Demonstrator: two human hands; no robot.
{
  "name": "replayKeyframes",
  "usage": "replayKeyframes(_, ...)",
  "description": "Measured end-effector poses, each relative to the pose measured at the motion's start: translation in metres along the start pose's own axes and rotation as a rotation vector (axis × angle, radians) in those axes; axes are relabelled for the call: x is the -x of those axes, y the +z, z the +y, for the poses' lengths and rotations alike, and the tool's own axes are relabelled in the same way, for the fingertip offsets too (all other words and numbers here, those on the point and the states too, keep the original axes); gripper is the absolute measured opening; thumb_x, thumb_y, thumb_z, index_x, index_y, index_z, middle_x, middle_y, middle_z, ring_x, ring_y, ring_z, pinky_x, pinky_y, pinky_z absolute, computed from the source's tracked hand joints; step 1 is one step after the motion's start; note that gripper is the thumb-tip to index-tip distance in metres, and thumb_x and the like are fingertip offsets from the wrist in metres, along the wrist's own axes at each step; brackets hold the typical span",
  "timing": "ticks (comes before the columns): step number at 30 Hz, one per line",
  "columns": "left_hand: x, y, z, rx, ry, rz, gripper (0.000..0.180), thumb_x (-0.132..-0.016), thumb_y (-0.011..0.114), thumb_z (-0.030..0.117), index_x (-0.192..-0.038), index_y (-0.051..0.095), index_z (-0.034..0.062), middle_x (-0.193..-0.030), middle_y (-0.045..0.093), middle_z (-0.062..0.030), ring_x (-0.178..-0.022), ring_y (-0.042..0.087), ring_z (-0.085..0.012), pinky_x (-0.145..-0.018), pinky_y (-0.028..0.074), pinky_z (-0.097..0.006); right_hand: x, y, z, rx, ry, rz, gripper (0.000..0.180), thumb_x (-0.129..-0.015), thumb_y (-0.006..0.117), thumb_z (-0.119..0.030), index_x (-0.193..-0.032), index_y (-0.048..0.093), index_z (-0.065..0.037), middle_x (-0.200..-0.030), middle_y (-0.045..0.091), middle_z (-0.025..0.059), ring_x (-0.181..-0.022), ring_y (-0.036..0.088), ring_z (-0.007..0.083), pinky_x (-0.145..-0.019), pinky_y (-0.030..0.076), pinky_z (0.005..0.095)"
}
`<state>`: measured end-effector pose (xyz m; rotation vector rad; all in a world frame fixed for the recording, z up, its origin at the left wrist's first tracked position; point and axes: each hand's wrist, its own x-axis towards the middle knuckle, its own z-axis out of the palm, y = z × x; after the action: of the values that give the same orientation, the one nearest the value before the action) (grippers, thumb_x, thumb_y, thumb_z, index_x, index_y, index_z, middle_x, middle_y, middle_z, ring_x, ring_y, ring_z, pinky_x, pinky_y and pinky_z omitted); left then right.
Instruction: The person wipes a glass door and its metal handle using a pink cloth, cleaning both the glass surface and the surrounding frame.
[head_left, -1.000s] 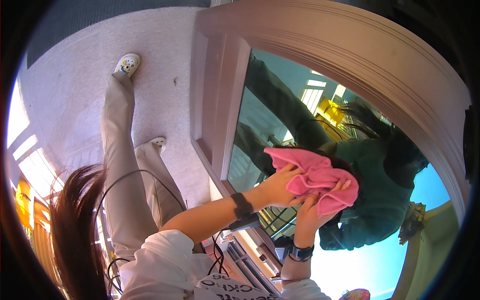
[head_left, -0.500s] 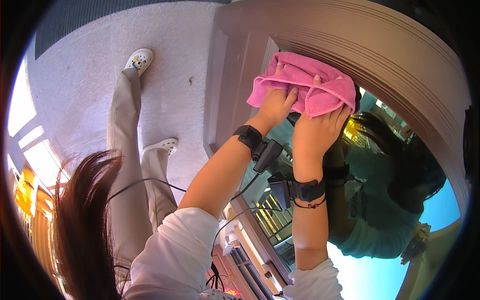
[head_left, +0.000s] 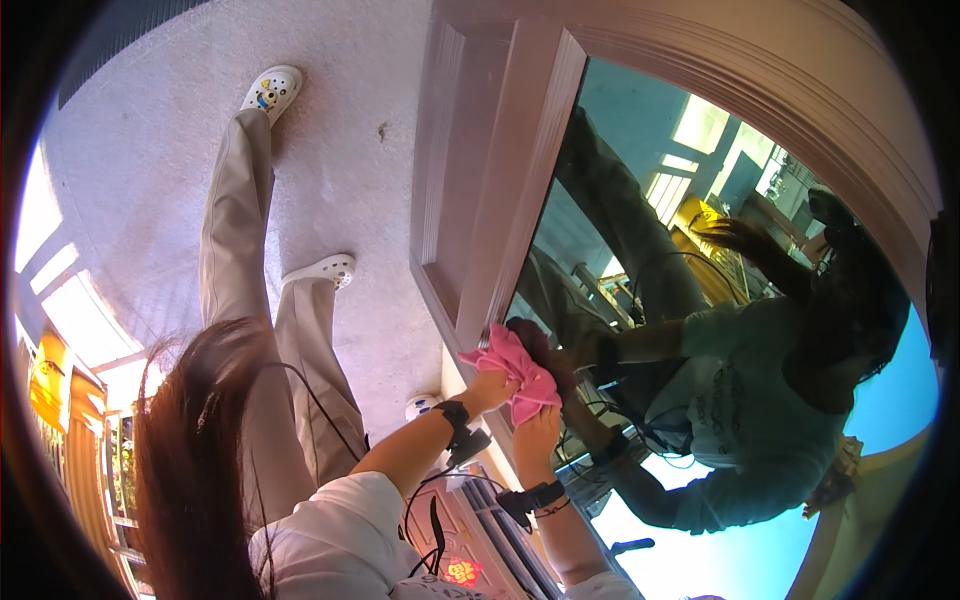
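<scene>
A pink cloth (head_left: 522, 372) is bunched up between my two hands, against the edge of the dark glass pane (head_left: 620, 130) of a brown door. My left hand (head_left: 491, 391) grips its near left side, close to the door's frame strip. My right hand (head_left: 538, 436) holds the lower end of the cloth, fingers closed and partly hidden by its folds. The glass mirrors my body, arms and hands. Black bands with small boxes are strapped round both wrists.
The door's moulded frame (head_left: 545, 120) surrounds the glass, with a recessed panel (head_left: 470, 150) on the left. My feet in white clogs (head_left: 273, 92) stand on the pale floor (head_left: 340, 60). Black cables (head_left: 318, 400) hang by my arms, and long hair (head_left: 195, 460) falls at left.
Both hands have moved the cloth from the far part of the glass down toward me and left, to the pane's side edge. The cloth, spread out earlier, is now crumpled smaller.
</scene>
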<state>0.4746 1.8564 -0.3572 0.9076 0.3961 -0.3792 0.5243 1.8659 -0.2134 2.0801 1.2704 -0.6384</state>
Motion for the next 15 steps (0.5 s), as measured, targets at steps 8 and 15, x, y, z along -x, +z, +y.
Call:
replayKeyframes(8,0.032,0.024,0.037,0.431,-0.162,0.118,0.028,-0.079,0.044,0.026,-0.085,0.055,0.0007,-0.075,0.057,-0.0156,-0.072,0.056,-0.0249,-0.063,0.042,-0.033,0.031,-0.006,0.006,0.003,0.049,-0.033,0.039,-0.068,0.052,-0.009,-0.104,0.048,0.003,-0.109,0.047,0.0184,-0.101,0.042,0.0328,-0.09,0.03,0.0418)
replayKeyframes(15,-0.033,-0.102,0.18,0.296,0.519,0.373,0.043,-0.081,0.042,0.025,-0.114,0.038,-0.0022,-0.122,0.027,-0.0216,-0.112,0.03,-0.0331,-0.092,0.025,-0.036,-0.104,-0.161,0.007,0.087,0.171,0.44,0.042,-0.07,0.051,-0.001,-0.112,0.046,0.002,-0.118,0.043,0.0147,-0.107,0.04,0.0342,-0.092,0.028,0.0432)
